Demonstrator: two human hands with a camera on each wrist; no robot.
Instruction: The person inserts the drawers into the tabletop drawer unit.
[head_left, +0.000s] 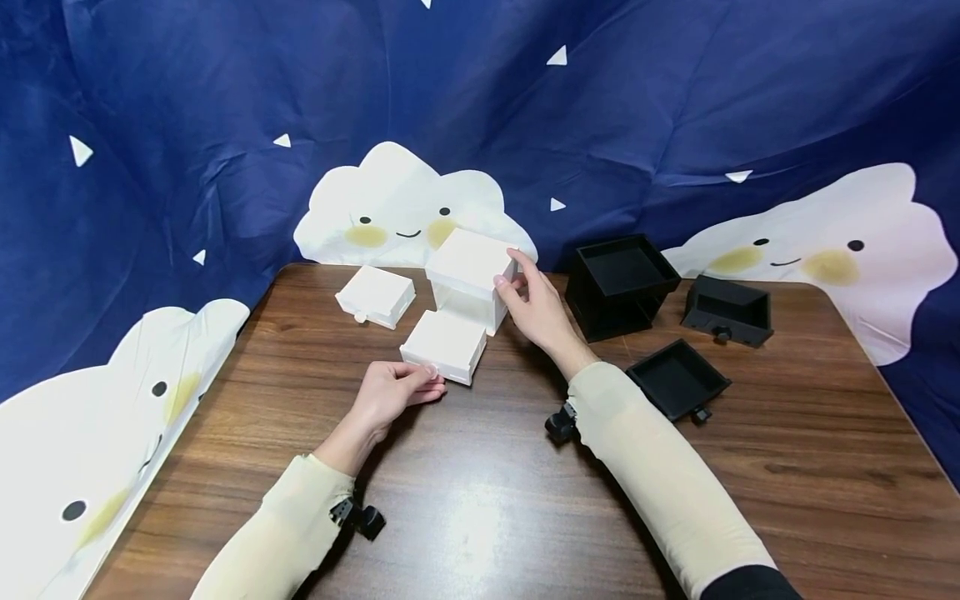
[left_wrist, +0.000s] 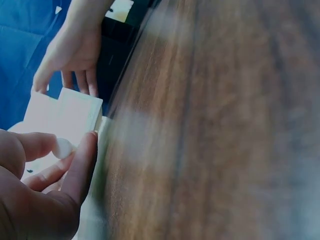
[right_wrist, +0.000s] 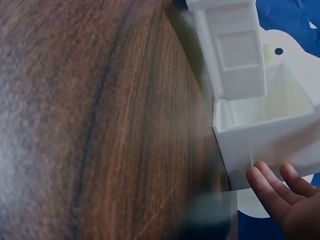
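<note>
A white drawer point(head_left: 444, 343) is at the front of a small white cabinet point(head_left: 471, 260), by the opening below its top part. My left hand point(head_left: 390, 393) pinches the drawer's round knob point(left_wrist: 62, 148) between thumb and fingers. With straight fingertips, my right hand point(head_left: 537, 312) touches the cabinet's right side near the upper front corner. In the right wrist view, the drawer point(right_wrist: 239, 55) reaches the rim of the cabinet's hollow, and my fingers point(right_wrist: 270, 187) lie against the outer wall. How far the drawer sits inside is hard to tell.
Left of the cabinet lies another white drawer point(head_left: 377, 295) with a knob. To the right stand a black cabinet point(head_left: 622, 279) and two loose black drawers, one at the back point(head_left: 727, 308), one nearer point(head_left: 678, 379). A patterned blue cloth point(head_left: 480, 100) hangs behind the wooden table point(head_left: 465, 467).
</note>
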